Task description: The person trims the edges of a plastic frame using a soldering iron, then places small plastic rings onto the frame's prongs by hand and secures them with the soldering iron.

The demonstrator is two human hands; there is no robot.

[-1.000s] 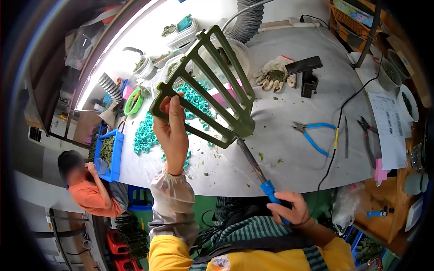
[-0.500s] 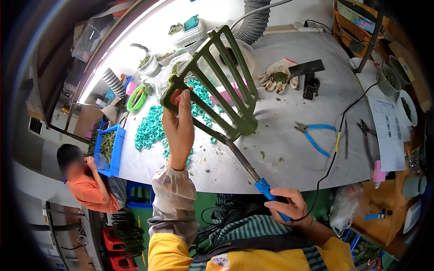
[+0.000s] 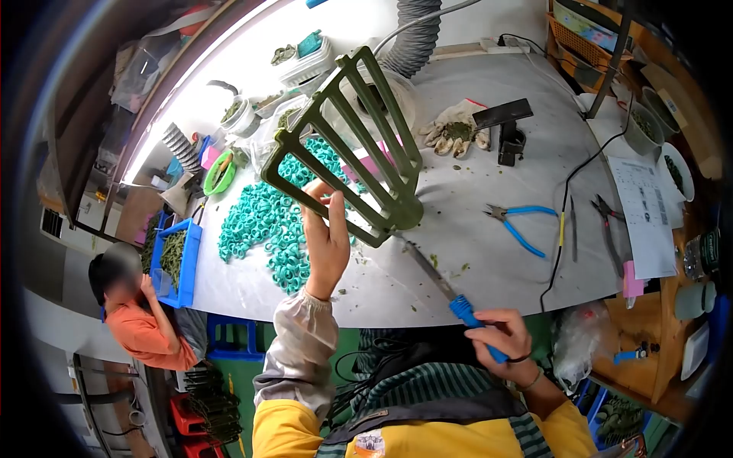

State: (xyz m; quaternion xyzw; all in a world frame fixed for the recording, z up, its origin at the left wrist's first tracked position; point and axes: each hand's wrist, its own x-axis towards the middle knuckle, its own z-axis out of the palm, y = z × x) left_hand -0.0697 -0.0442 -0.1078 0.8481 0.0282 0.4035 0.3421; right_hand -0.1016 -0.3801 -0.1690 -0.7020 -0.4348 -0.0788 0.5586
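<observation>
Head view: the green frame (image 3: 398,208) is held aslant over the bench (image 3: 366,301), hub end toward the right hand (image 3: 500,340). Left hand (image 3: 327,248): grip closed about the frame's lower slats, thumb to the near side, fingers partly hidden; firmness cannot be told. Right hand: fingers wrapped round the blue handle of the tool (image 3: 467,311), its metal tip at the hub — contact cannot be confirmed.

Risks, in my judgement: a slip of the left grip could let the frame swing or drop onto the teal rings (image 3: 252,229); a wandering tip could mar the hub, more so if heated, which cannot be verified. The cable (image 3: 563,221), if snagged, could disturb the work.

Markings: the sheet (image 3: 645,217) bears print and the bottle (image 3: 706,253) a green label — neither legible.
</observation>
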